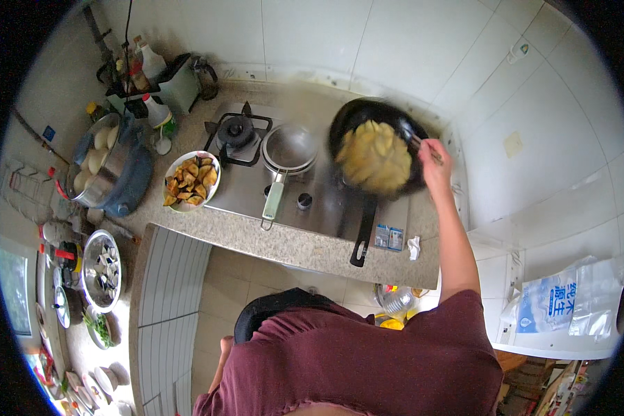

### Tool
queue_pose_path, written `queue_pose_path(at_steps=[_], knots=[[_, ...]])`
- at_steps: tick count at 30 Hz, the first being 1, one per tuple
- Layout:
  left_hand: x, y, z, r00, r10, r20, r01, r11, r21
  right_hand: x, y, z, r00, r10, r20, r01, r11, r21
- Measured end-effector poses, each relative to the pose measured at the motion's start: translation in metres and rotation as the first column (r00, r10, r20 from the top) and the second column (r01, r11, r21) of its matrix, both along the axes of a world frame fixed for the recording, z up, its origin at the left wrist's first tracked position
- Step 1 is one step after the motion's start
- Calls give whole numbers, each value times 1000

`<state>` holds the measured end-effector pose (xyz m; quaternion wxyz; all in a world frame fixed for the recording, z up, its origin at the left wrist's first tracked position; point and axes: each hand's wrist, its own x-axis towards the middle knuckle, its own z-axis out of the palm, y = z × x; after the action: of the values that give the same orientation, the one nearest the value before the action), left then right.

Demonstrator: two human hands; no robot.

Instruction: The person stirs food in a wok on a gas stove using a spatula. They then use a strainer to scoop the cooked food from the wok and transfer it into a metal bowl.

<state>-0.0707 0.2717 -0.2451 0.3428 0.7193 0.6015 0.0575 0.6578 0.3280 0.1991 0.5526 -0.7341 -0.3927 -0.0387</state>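
Note:
My right hand (437, 158) grips the handle of a cooking utensil (417, 140) at the right side of a black wok (356, 112). The utensil's working end is lost among the food. Yellowish chunks (377, 156), probably eggplant, fill the wok and are blurred by motion. The wok's long black handle (364, 234) points towards me over the counter edge. Left of the wok, a strainer with a pale green handle (274, 200) rests on a metal pot or bowl. My left hand (226, 343) hangs low by my left side; its fingers are mostly hidden.
Browned eggplant pieces (190, 179) lie in a bowl beside the left burner (236, 132). A blue steamer (130, 182) stands in the corner near bottles. Cut eggplant sits in a metal basin (87, 268) on the left counter. A crumpled tissue (414, 248) lies near the right edge.

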Motion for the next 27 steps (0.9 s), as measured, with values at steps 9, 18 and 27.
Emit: queue_pose_path(at_steps=[9, 18, 27], knots=[[-12, -6, -1, 982, 189, -8, -188, 973, -137, 15, 30, -26, 984, 178, 29, -172, 974, -145], [-19, 0, -5, 975, 206, -78, -218, 953, -212, -25, -10, 45, 920, 380, -102, -390, 850, -355], [7, 41, 21, 995, -46, -92, 38, 996, -81, -66, -69, 66, 847, 410, -339, -498, 835, -234]])
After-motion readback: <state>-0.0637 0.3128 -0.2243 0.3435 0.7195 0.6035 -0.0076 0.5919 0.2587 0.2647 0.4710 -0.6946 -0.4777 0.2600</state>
